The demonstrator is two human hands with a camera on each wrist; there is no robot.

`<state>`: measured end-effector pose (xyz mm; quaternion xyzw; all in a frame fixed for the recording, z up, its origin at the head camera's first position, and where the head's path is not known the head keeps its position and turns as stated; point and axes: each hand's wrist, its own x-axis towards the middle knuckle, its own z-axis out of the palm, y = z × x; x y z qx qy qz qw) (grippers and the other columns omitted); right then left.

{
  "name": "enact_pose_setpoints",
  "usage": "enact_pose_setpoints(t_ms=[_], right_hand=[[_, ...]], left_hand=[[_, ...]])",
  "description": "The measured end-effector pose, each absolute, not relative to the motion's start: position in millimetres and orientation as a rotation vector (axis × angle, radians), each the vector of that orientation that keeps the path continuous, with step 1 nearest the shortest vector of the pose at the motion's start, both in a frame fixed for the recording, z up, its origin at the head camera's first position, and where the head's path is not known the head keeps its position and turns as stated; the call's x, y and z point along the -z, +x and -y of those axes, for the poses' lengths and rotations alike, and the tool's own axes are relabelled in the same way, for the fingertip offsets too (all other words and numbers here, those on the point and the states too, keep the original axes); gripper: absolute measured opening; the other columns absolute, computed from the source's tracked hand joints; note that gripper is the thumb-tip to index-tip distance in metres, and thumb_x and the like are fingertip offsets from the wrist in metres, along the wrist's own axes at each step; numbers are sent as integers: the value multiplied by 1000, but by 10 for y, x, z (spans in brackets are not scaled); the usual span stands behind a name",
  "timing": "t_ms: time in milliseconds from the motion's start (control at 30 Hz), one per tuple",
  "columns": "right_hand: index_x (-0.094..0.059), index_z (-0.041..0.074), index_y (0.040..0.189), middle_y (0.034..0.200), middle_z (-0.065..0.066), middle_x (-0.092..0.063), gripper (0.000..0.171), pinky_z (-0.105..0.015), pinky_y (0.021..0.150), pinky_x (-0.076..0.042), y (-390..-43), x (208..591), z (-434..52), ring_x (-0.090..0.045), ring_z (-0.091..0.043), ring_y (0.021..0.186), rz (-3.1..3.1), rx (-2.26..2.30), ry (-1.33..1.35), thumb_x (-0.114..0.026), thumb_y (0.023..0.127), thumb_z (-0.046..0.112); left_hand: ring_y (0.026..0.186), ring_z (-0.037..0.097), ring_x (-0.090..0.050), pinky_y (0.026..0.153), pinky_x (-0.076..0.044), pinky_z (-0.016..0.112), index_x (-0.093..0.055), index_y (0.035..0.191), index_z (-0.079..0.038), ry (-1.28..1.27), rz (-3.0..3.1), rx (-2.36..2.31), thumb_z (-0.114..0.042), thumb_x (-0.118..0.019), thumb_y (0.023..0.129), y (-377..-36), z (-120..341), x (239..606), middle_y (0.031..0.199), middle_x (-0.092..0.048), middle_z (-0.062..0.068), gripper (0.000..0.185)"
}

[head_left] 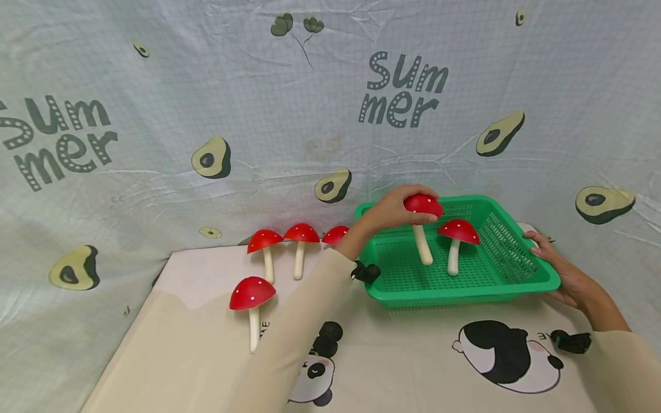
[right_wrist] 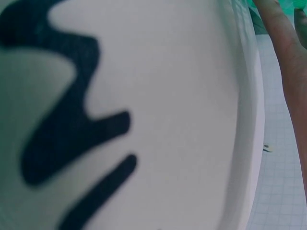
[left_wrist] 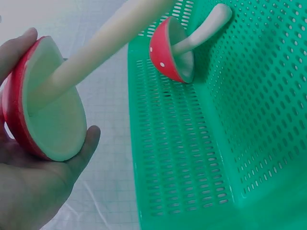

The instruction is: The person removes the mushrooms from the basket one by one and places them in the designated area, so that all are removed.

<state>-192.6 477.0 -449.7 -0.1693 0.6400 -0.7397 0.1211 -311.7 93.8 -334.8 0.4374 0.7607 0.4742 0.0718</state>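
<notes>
A white-dotted, red-capped mushroom, stem toward six o'clock, is clasped by its cap in the left hand's grip over a green rectangular plastic basket that the right hand holds at three o'clock, only the left wrist view baring the cap's pale underside, the left forearm partly hiding another red mushroom.

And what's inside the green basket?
One red-capped mushroom rests in the green basket, and the left hand holds another mushroom over it. Whatever lies directly beneath the resting one is hidden.
</notes>
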Motion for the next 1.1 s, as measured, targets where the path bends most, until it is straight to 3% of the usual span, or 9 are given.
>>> enact_pose_setpoints(t_ms=[267, 1100], right_hand=[[-25, 39, 141, 127, 6, -52, 33, -39, 77, -62, -1935, 4483, -4798, -69, -17, 101, -1898, 2152, -471, -22, 111, 24], [-25, 39, 140, 124, 6, -54, 33, -38, 78, -62, -1937, 4504, -4794, -69, -16, 100, -1848, 2143, -470, -22, 111, 23]], left_hand=[[115, 15, -54, 86, -55, 25, -63, 134, -12, 1371, -2276, -1431, -22, -75, 92, -3079, -848, 3237, 132, -58, 3, 45], [123, 15, -50, 90, -56, 32, -64, 134, -27, 1284, -2352, -1401, -32, -76, 91, -2834, -235, 3147, 136, -56, -8, 45]])
